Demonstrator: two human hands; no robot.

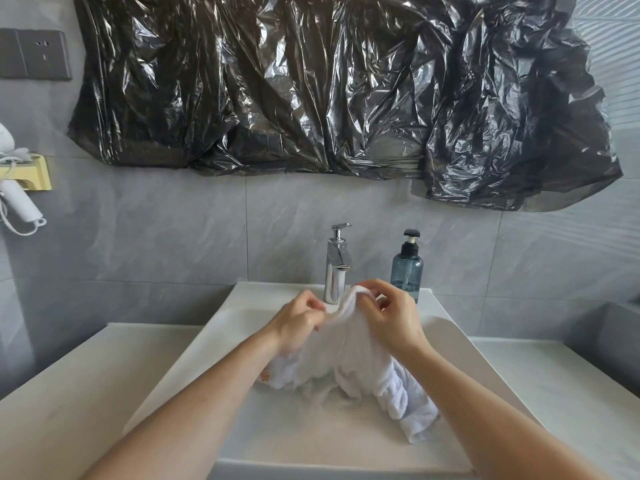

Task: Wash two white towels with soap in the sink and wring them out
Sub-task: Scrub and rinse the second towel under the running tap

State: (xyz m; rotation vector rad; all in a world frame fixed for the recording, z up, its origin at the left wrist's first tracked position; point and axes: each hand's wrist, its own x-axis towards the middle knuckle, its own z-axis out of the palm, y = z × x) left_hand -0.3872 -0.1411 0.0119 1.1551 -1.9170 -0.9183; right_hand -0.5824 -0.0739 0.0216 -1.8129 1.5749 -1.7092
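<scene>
A wet white towel (349, 358) hangs bunched over the white sink (194, 368), lifted by its top edge just in front of the chrome tap (336, 268). My left hand (299, 320) pinches that edge on the left and my right hand (389, 315) pinches it on the right, fingers curled round the cloth. More white towelling (412, 403) trails down to the basin floor at the right; I cannot tell whether it is a second towel. A blue-grey soap pump bottle (407, 268) stands behind, right of the tap.
A pale counter (69, 393) flanks the sink on both sides. Black plastic sheeting (329, 91) covers the wall above. A white hair dryer (17, 199) hangs in a yellow holder at the left, below a grey wall socket (34, 53).
</scene>
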